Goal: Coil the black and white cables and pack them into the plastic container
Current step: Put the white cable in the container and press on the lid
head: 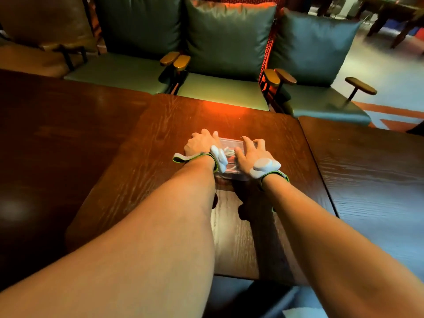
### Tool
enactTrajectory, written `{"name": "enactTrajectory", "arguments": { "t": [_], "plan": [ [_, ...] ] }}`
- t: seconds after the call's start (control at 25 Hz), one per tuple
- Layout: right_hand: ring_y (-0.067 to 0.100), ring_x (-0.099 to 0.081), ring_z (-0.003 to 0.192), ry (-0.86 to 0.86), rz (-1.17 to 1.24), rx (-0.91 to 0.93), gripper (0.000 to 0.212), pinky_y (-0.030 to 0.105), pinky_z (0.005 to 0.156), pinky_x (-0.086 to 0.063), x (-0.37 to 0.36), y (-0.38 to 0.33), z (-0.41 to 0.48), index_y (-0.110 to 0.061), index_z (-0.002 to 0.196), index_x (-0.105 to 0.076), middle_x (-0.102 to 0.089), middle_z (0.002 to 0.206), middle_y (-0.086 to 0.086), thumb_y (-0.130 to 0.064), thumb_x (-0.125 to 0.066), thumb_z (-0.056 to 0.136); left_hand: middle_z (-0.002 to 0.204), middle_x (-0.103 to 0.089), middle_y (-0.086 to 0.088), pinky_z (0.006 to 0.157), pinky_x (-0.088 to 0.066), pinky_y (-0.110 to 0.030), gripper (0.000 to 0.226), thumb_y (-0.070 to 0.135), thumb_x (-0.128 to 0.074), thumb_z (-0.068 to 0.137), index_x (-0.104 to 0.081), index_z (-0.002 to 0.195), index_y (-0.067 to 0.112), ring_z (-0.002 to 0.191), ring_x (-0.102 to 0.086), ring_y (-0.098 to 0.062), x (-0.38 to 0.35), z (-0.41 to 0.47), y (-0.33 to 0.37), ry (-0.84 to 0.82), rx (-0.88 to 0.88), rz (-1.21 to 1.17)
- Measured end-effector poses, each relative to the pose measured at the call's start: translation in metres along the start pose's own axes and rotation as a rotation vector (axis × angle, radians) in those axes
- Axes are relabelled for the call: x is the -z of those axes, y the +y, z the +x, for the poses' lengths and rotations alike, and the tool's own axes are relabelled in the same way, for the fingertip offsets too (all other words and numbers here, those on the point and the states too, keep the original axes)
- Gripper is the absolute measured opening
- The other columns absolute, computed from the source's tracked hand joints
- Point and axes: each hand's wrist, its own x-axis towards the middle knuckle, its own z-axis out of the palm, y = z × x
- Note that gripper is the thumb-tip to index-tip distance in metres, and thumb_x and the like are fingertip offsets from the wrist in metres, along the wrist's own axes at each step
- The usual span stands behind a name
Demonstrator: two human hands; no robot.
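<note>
Both hands press flat on a clear plastic container (231,154) that sits between them on the tabletop (160,138). The left hand (202,143) holds its left side; the right hand (250,154) rests on top. A white cable (229,152) shows inside. The box looks light and slippery, so hold both sides.

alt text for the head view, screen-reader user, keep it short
Both hands press on a clear plastic container on a dark wooden table: left hand at its left end, right hand on top. White cable shows inside. Green cushioned chairs stand beyond.
</note>
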Motion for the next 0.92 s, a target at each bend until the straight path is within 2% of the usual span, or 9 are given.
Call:
{"name": "enactTrajectory", "arguments": {
  "t": [0.24, 0.44, 0.52, 0.64, 0.92],
  "plan": [
    [0.042, -0.057, 0.113, 0.009, -0.040, 0.009, 0.057, 0.041, 0.082, -0.039, -0.002, 0.001, 0.005, -0.029, 0.143, -0.033, -0.032, 0.143, 0.009, -0.061, -0.026, 0.096, 0.131, -0.060, -0.019, 0.091, -0.044, -0.043, 0.053, 0.049, -0.026, 0.105, -0.053, 0.131, 0.010, 0.120, -0.057, -0.038, 0.001, -0.002, 0.004, -0.010, -0.007, 0.036],
    [0.043, -0.056, 0.114, 0.011, -0.007, 0.027, 0.053, 0.045, 0.095, -0.041, 0.002, -0.003, -0.001, -0.025, 0.139, -0.036, -0.036, 0.136, 0.011, -0.057, -0.028, 0.097, 0.131, -0.060, -0.022, 0.091, -0.044, -0.043, 0.056, 0.049, -0.025, 0.104, -0.053, 0.130, 0.008, 0.121, -0.056, -0.042, -0.005, 0.010, -0.002, 0.002, -0.014, 0.033],
    [0.043, -0.057, 0.112, 0.007, 0.015, 0.020, 0.049, 0.044, 0.091, -0.042, 0.001, -0.005, -0.001, -0.024, 0.137, -0.038, -0.036, 0.135, 0.011, -0.054, -0.028, 0.099, 0.130, -0.060, -0.023, 0.088, -0.043, -0.044, 0.059, 0.050, -0.022, 0.104, -0.053, 0.130, 0.007, 0.120, -0.056, -0.044, -0.007, 0.012, -0.004, 0.007, 0.001, 0.019],
    [0.042, -0.059, 0.107, 0.008, 0.033, -0.002, 0.046, 0.040, 0.081, -0.039, 0.003, -0.005, 0.000, -0.025, 0.134, -0.040, -0.037, 0.133, 0.011, -0.053, -0.027, 0.100, 0.134, -0.058, -0.023, 0.096, -0.044, -0.046, 0.059, 0.048, -0.022, 0.105, -0.050, 0.134, 0.006, 0.124, -0.055, -0.043, -0.007, 0.016, -0.005, 0.004, 0.046, -0.075],
    [0.036, -0.059, 0.090, 0.017, 0.060, -0.050, 0.039, 0.037, 0.073, -0.037, 0.000, -0.007, 0.010, -0.026, 0.128, -0.041, -0.039, 0.126, 0.013, -0.047, -0.025, 0.101, 0.137, -0.055, -0.023, 0.097, -0.044, -0.045, 0.053, 0.043, -0.030, 0.104, -0.044, 0.136, 0.003, 0.127, -0.053, -0.042, -0.010, 0.027, -0.007, -0.065, 0.044, -0.125]
  ]
}}
